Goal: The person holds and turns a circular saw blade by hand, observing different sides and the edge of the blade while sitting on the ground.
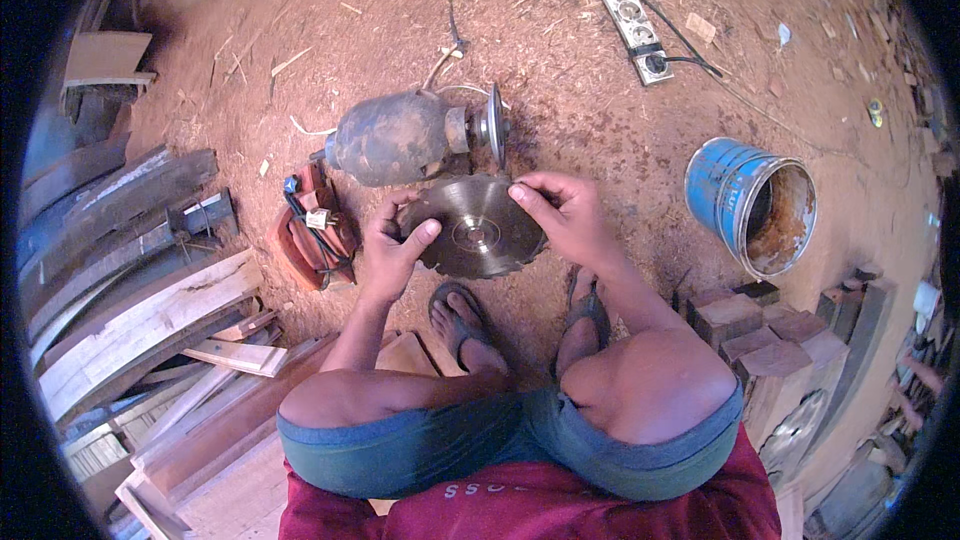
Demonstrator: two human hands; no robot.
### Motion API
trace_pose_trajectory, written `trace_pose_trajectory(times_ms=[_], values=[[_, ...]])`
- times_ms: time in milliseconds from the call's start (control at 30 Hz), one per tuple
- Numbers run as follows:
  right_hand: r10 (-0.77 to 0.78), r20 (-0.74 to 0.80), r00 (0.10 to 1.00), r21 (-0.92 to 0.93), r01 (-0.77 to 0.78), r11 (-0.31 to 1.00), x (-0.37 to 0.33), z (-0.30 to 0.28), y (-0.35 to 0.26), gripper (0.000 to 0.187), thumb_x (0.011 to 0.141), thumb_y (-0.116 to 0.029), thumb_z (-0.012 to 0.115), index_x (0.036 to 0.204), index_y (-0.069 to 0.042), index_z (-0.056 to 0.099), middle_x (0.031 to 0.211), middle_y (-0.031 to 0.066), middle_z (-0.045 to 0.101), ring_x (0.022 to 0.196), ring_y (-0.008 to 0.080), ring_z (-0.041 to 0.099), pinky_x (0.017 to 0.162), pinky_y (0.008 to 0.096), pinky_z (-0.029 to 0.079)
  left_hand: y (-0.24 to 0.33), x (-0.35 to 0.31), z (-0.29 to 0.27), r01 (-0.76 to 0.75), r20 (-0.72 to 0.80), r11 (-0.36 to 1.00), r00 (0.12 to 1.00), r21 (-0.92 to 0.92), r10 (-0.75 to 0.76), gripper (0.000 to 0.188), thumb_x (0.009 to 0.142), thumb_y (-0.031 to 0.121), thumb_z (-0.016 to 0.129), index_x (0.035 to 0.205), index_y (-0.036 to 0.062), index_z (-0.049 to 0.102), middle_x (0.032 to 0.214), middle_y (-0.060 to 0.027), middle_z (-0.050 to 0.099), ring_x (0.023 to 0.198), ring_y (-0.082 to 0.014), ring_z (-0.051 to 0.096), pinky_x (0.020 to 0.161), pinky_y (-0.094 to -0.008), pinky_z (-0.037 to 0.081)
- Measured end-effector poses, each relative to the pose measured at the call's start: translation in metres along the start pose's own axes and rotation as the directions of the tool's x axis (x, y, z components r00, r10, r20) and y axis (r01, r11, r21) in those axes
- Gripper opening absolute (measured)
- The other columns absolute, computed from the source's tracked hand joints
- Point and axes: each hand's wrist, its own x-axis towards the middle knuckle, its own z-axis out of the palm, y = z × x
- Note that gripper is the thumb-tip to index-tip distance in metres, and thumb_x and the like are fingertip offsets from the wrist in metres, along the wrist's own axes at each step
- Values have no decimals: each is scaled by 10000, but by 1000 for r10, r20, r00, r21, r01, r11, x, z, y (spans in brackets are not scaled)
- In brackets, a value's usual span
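Between my two hands I hold a round, dark circular saw blade [475,215] with a toothed rim and a hole in its bright centre. My left hand [388,245] grips its left edge, thumb on the upper face. At the upper right edge, my right hand [568,212] pinches the rim between thumb and fingers. Just beyond the blade, a dusty electric motor [395,135] lies on the ground, with a thin grinding disc [496,125] standing upright on its shaft. To the left of my left hand is an orange power tool [305,240] with its cord and plug bundled on top.
A white power strip [632,22] with a black plug lies at the far right of centre. A blue rusty bucket [735,195] rests tipped on its side to the right. Wooden blocks [770,345] stand at the near right; curved planks [150,335] pile up at left. Sawdust covers the ground [560,50].
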Motion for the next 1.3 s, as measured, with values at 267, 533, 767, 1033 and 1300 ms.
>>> trace_pose_trajectory(times_ms=[267, 533, 767, 1033, 1300], values=[[-296, 82, 952, -60, 302, 951, 7, -8, -57, 390, 859, -67, 721, 1238, -28, 637, 1091, 82, 724, 1098, 198, 635, 891, 325, 533, 20, -3, -17, -86, 116, 988, 991, 125, 71, 219, 859, 189, 772, 876, -17, 699, 738, 7, 662, 680, -65, 573, 616, -244, 469], [-484, 210, 850, -263, 526, 809, 5, -9, -54, 482, 822, -90, 717, 1296, -84, 623, 1200, 26, 697, 1154, 253, 588, 986, 384, 486, 13, -6, -20, -80, 157, 993, 985, 83, 66, 224, 861, 202, 769, 831, -7, 693, 720, 8, 651, 661, -61, 559, 597, -245, 455], [-523, 187, 832, -249, 555, 794, 4, -8, -54, 511, 801, -91, 747, 1296, -80, 621, 1153, 27, 717, 1086, 251, 608, 941, 373, 496, 13, -9, -20, -41, 142, 997, 989, 59, 33, 220, 871, 203, 760, 837, -3, 689, 723, 11, 649, 669, -58, 558, 605, -239, 454], [-458, 57, 887, -207, 459, 864, 2, -5, -46, 438, 809, -110, 768, 1226, -57, 643, 1018, 71, 729, 974, 238, 650, 885, 361, 511, 10, -7, -10, -1, 139, 1000, 990, 9, 0, 192, 888, 191, 739, 846, 10, 693, 759, 5, 660, 695, -61, 569, 629, -247, 464], [226, 163, 960, 65, -239, 969, -10, -3, 46, 223, 952, -186, 667, 1057, 11, 681, 926, 39, 706, 832, 70, 618, 737, 242, 500, -41, 2, 7, 148, 31, 988, 988, 42, -149, 233, 861, 214, 771, 928, 0, 707, 793, -17, 678, 700, -73, 587, 631, -263, 476]])
